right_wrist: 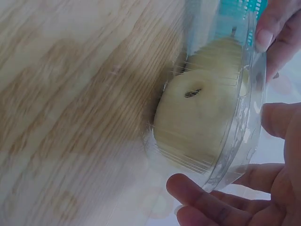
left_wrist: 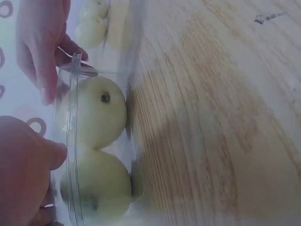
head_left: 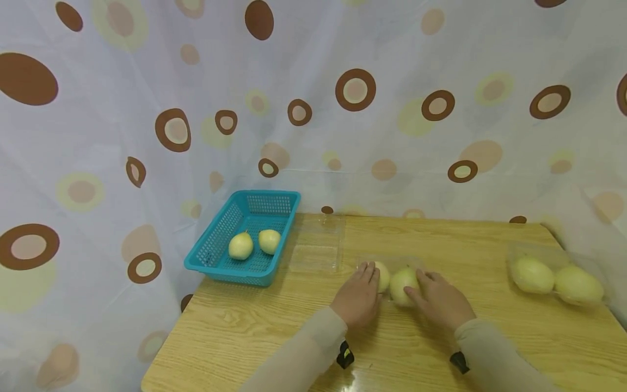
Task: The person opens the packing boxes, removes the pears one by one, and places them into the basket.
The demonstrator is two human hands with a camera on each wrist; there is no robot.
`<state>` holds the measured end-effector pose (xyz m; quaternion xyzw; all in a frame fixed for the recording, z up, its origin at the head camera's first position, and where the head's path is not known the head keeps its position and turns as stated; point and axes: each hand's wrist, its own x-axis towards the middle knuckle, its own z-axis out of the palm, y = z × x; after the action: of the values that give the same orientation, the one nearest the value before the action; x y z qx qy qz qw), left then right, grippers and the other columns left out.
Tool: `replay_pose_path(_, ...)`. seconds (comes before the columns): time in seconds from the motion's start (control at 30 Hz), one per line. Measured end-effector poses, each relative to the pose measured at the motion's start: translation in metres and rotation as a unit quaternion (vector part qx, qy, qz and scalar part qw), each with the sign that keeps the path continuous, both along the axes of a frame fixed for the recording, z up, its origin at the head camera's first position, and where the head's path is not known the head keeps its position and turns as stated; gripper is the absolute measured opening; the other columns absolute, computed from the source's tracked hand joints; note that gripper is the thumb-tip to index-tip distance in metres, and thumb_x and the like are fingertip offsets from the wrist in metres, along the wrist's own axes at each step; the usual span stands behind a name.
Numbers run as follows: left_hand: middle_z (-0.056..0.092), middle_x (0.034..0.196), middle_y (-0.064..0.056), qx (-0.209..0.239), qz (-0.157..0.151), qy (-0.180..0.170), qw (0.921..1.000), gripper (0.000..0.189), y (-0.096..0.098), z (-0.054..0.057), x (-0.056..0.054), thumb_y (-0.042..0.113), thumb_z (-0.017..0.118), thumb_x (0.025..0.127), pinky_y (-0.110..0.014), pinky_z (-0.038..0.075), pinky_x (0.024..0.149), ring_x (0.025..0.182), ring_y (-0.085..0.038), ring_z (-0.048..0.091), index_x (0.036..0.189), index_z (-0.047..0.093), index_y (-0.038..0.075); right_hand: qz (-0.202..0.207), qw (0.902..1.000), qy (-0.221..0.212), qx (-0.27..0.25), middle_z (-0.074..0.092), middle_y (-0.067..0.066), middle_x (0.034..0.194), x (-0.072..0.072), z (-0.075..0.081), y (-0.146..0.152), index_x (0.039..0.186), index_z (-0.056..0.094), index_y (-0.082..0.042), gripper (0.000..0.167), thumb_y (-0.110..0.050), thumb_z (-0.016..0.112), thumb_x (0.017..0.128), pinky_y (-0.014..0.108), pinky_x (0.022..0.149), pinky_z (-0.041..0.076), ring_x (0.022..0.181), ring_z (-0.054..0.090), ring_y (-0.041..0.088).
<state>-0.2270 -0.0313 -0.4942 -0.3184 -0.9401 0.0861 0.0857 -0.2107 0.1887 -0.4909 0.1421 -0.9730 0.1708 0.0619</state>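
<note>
Two pale yellow pears (head_left: 404, 285) sit side by side in a clear plastic box (left_wrist: 73, 136) on the table, in front of the person. My left hand (head_left: 357, 296) rests along the box's left end with its fingers straight, and its thumb (left_wrist: 55, 154) touches the rim in the left wrist view. At the right end is my right hand (head_left: 443, 299), thumb and fingers spread about the corner. The right wrist view shows its relaxed fingers (right_wrist: 207, 202) beside the box wall, with a pear (right_wrist: 193, 122) visible through the plastic.
A blue basket (head_left: 240, 276) holding two pears stands at the table's left. Beside it lies a clear plastic container (head_left: 315, 257) with no fruit in it. Another clear box (head_left: 539, 249) with two pears is near the right edge. A dotted curtain (head_left: 313, 141) hangs behind the table.
</note>
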Motion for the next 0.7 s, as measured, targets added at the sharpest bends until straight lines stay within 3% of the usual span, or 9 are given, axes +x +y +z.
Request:
replay_pose_path(0.27, 0.034, 0.151, -0.017, -0.001, 0.007, 0.032, 0.9995, 0.061, -0.001, 0.0, -0.01, 0.043, 0.039, 0.102, -0.036, 0.024, 0.114, 0.14, -0.03, 0.029, 0.148, 0.035, 0.003, -0.014, 0.9993, 0.035, 0.008, 0.055, 0.034, 0.112, 0.001, 0.001, -0.016, 0.13, 0.051, 0.013, 0.068, -0.047, 0.051, 0.097, 0.053, 0.07, 0.054, 0.088, 0.063, 0.044)
replay_pose_path(0.53, 0.028, 0.155, -0.013, 0.029, 0.035, 0.004, 0.999, 0.063, -0.006, -0.007, -0.023, 0.046, 0.036, 0.102, -0.036, 0.022, 0.114, 0.143, -0.027, 0.023, 0.151, 0.029, 0.005, -0.031, 0.9989, 0.034, 0.003, 0.055, 0.029, 0.109, -0.008, -0.001, -0.025, 0.131, 0.051, 0.01, 0.068, -0.049, 0.052, 0.096, 0.046, 0.058, 0.054, 0.075, 0.062, 0.034)
replay_pose_path(0.63, 0.027, 0.154, -0.015, 0.06, 0.04, 0.002, 0.9974, 0.061, -0.008, -0.009, -0.024, 0.044, 0.039, 0.102, -0.037, 0.022, 0.115, 0.143, -0.028, 0.023, 0.149, 0.032, 0.005, -0.041, 0.9987, 0.029, -0.006, 0.054, 0.028, 0.111, -0.012, -0.002, -0.026, 0.131, 0.051, 0.009, 0.07, -0.051, 0.051, 0.096, 0.046, 0.056, 0.053, 0.077, 0.062, 0.035)
replay_pose_path(0.7, 0.029, 0.153, -0.016, 0.104, 0.043, 0.005, 0.9936, 0.059, -0.009, -0.01, -0.022, 0.041, 0.044, 0.101, -0.036, 0.023, 0.114, 0.142, -0.028, 0.025, 0.147, 0.037, 0.006, -0.043, 0.9987, 0.023, -0.013, 0.053, 0.029, 0.113, -0.012, -0.003, -0.025, 0.132, 0.049, 0.008, 0.072, -0.054, 0.049, 0.095, 0.047, 0.056, 0.053, 0.08, 0.062, 0.038)
